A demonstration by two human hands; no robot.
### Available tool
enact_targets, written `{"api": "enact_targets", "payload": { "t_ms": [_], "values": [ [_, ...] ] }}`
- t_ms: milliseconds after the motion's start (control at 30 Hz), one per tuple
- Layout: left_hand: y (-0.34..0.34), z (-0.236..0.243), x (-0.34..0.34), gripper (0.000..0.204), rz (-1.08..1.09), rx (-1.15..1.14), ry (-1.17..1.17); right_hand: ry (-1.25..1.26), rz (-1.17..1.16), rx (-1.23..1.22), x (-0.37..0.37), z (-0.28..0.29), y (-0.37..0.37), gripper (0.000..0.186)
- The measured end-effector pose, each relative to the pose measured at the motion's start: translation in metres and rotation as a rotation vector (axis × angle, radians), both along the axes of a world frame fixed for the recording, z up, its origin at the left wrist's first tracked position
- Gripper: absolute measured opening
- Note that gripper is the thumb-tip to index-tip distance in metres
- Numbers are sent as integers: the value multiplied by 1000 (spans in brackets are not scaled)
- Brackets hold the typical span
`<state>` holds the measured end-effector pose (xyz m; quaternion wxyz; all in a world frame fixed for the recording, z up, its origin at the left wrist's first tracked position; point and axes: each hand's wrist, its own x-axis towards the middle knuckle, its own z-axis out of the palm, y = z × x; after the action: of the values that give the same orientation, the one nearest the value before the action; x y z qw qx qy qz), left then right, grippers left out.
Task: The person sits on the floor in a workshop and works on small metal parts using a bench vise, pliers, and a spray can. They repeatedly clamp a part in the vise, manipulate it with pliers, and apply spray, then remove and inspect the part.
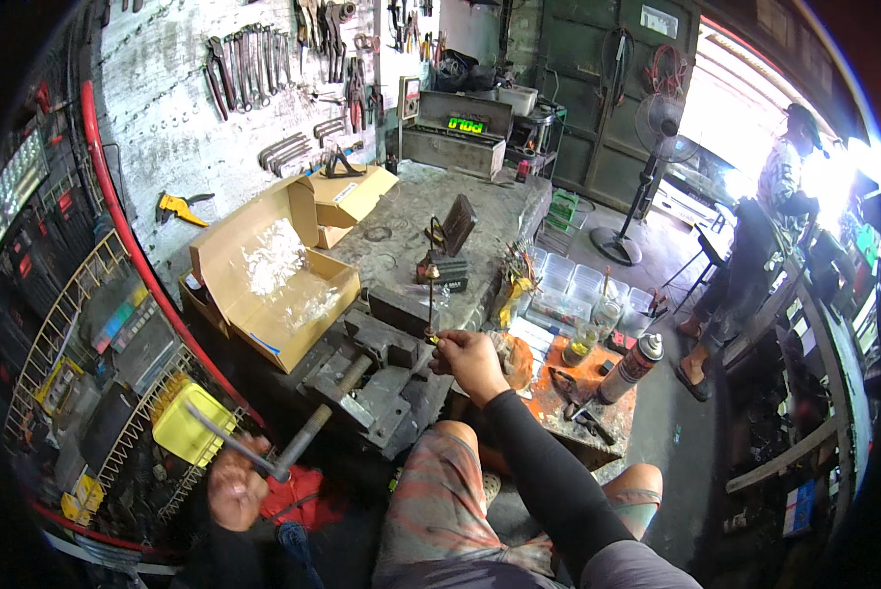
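Note:
A bench vise (391, 358) is at the near edge of the workbench, its screw running toward me at the lower left. My left hand (236, 486), blurred, is closed around the vise handle (226, 432), a metal bar set across the screw's end. Just right of the vise jaws, my right hand (470, 365) pinches a thin rod-like metal part (432, 304) with a brass-coloured piece at its lower end. The rod stands upright above my fingertips. Its lower end is partly hidden by my fingers, and I cannot tell whether it touches the jaws.
An open cardboard box (283, 324) with white packing bits lies left of the vise. An orange-topped stand (598, 427) at the right holds a spray can (632, 369), a jar and tools. Wire baskets (170, 432) line the left. A person (770, 211) stands beyond a fan (647, 172).

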<state>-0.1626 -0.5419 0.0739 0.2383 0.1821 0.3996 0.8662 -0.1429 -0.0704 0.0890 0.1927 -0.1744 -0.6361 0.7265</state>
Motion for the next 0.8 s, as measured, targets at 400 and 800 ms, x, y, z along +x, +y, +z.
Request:
{"api": "enact_targets", "payload": {
  "t_ms": [400, 800],
  "values": [
    [-9, -32, -39, 67, 300, -14, -136, 25, 55, -151, -7, -17, 8, 32],
    [4, -94, -12, 82, 303, -382, -75, 50, -79, 24, -19, -34, -18, 33]
  ]
}}
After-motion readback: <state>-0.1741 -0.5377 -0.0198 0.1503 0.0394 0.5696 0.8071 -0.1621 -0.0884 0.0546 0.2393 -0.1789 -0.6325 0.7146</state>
